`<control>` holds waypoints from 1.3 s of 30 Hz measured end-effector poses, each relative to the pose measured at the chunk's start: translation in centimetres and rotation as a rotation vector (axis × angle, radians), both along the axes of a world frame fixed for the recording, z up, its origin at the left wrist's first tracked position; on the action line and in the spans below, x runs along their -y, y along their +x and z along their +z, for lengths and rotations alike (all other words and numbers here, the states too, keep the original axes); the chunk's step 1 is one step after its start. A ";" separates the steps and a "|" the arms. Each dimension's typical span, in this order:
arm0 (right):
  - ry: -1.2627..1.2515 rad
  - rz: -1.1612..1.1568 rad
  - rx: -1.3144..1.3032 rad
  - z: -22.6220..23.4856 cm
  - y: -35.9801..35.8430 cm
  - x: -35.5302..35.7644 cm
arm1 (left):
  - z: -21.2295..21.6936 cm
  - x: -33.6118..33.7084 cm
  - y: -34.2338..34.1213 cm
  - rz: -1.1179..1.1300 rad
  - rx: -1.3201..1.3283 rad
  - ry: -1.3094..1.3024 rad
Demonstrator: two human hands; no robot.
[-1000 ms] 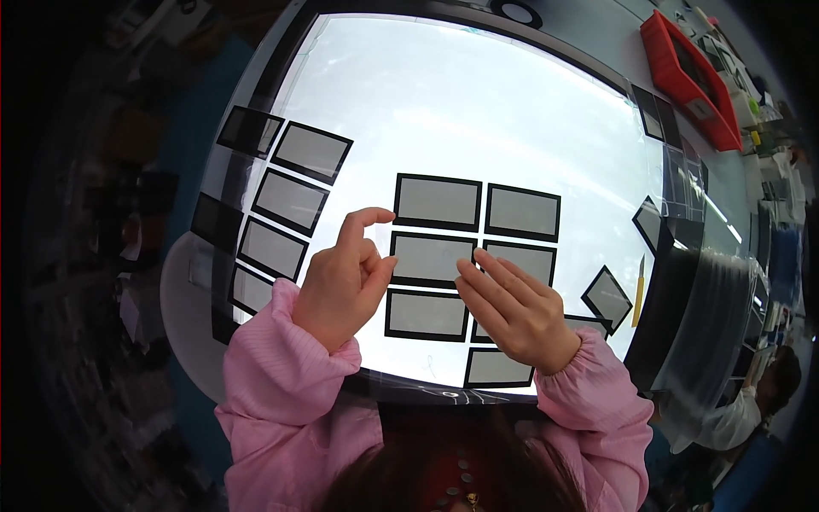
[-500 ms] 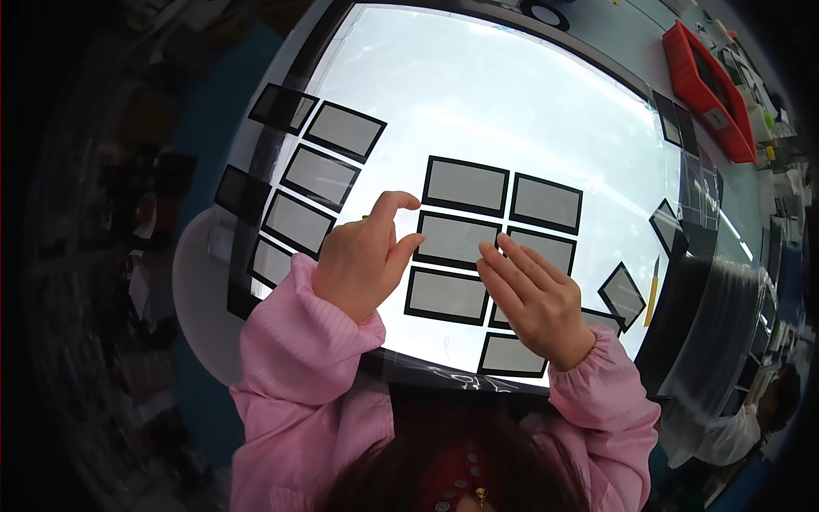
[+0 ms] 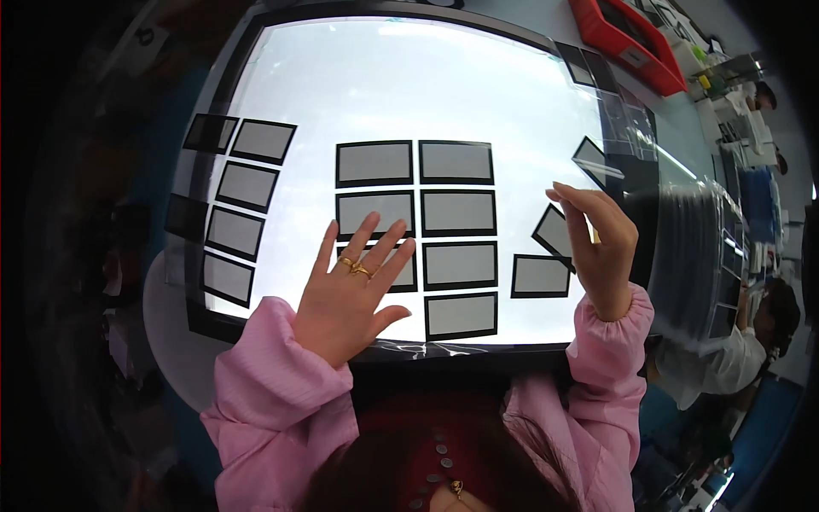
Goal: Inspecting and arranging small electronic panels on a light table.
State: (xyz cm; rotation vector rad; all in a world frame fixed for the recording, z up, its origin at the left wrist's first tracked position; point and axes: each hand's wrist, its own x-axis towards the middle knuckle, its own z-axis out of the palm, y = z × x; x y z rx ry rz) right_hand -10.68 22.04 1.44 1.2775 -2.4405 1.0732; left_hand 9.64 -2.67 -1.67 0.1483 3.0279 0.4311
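change: right hand [image 3: 597, 247] left the grid [image 3: 415, 237], now right of it, pinching a tilted panel [image 3: 556, 230] | left hand [image 3: 350, 290] flattened, grip released, on grid's lower-left panel | lightbox [image 3: 281, 68]

Framed panels [image 3: 458, 213] lie in a two-column block mid light table [image 3: 409, 94]; more panels [image 3: 243, 209] stack at its left edge, a tilted one [image 3: 554, 232] right
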 end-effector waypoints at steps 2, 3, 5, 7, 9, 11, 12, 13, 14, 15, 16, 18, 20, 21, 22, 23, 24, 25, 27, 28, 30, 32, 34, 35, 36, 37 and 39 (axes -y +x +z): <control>0.064 -0.075 0.031 0.0 0.7 -3.1 | -0.5 0.6 -0.7 -0.030 0.033 -0.052; 0.145 -0.092 0.022 0.3 1.2 -4.1 | -0.6 1.0 -1.2 -0.036 0.036 -0.074; 0.222 -0.070 -0.046 0.1 2.1 -5.4 | -1.1 1.8 -2.8 -0.044 0.004 -0.138; 0.282 -0.034 -0.062 0.0 3.3 -6.0 | -1.5 2.4 -4.3 -0.039 -0.023 -0.185; 0.313 -0.016 -0.067 0.1 3.8 -6.2 | -1.8 2.7 -5.4 -0.051 -0.033 -0.197; 0.360 -0.001 -0.068 0.1 3.7 -6.4 | -1.9 2.8 -5.7 -0.063 -0.046 -0.219; 0.356 -0.009 -0.068 -0.1 3.4 -6.4 | -1.8 2.8 -5.8 -0.063 -0.034 -0.209; 0.378 -0.001 -0.091 -0.4 2.8 -6.2 | -1.7 2.8 -5.8 -0.061 -0.020 -0.200; 0.400 0.011 -0.115 -0.8 2.1 -6.0 | -1.6 2.7 -5.8 -0.065 -0.023 -0.204; 0.423 0.003 -0.113 -1.1 1.5 -5.6 | -1.7 2.6 -5.8 -0.061 -0.030 -0.197; 0.420 -0.001 -0.115 -0.9 0.9 -5.3 | -1.7 2.6 -5.8 -0.057 -0.038 -0.189; 0.501 -0.018 -0.017 -0.6 -0.2 -4.8 | -1.9 2.6 -5.9 -0.058 -0.041 -0.189; 0.516 -0.020 -0.042 -0.7 -1.2 -4.4 | -2.0 2.6 -5.9 -0.059 -0.045 -0.187; 0.552 -0.025 -0.017 -0.5 -1.6 -4.3 | -2.0 2.6 -5.9 -0.057 -0.048 -0.177; 0.588 -0.031 0.008 -0.3 -1.8 -4.2 | -2.1 2.6 -5.9 -0.056 -0.052 -0.166; 0.590 -0.033 0.003 -0.3 -1.8 -4.2 | -2.1 2.7 -5.8 -0.056 -0.057 -0.164; 0.570 -0.035 -0.062 -0.4 -1.9 -4.4 | -2.1 2.7 -5.8 -0.056 -0.067 -0.158; 0.551 -0.038 -0.127 -0.4 -2.0 -4.6 | -2.2 2.8 -5.8 -0.056 -0.076 -0.151; 0.419 -0.086 0.045 -0.6 -2.0 -5.4 | -2.2 2.8 -5.7 -0.053 -0.084 -0.142; 0.282 -0.134 0.220 -0.6 -1.9 -5.9 | -2.2 2.9 -5.7 -0.052 -0.087 -0.137; 0.214 -0.117 0.365 0.3 -1.5 -6.6 | -2.4 2.9 -5.5 -0.050 -0.106 -0.116; -0.052 -0.123 0.860 1.1 -0.9 -6.2 | -2.6 2.8 -5.4 -0.041 -0.120 -0.105; -0.042 0.049 1.032 1.7 -0.2 -5.1 | -2.9 2.3 -5.3 -0.035 -0.156 -0.044; -0.015 0.089 1.047 1.8 0.5 -4.3 | -3.2 1.9 -5.5 -0.010 -0.205 0.027; 0.015 0.131 1.065 1.6 1.0 -3.4 | -2.8 1.3 -5.6 0.025 -0.276 0.143; 0.021 0.189 1.136 1.2 1.4 -2.7 | -2.0 0.9 -5.4 0.003 -0.367 0.170; 0.010 0.255 1.254 0.9 2.7 -0.5 | -0.3 0.3 -4.3 -0.104 -0.540 0.287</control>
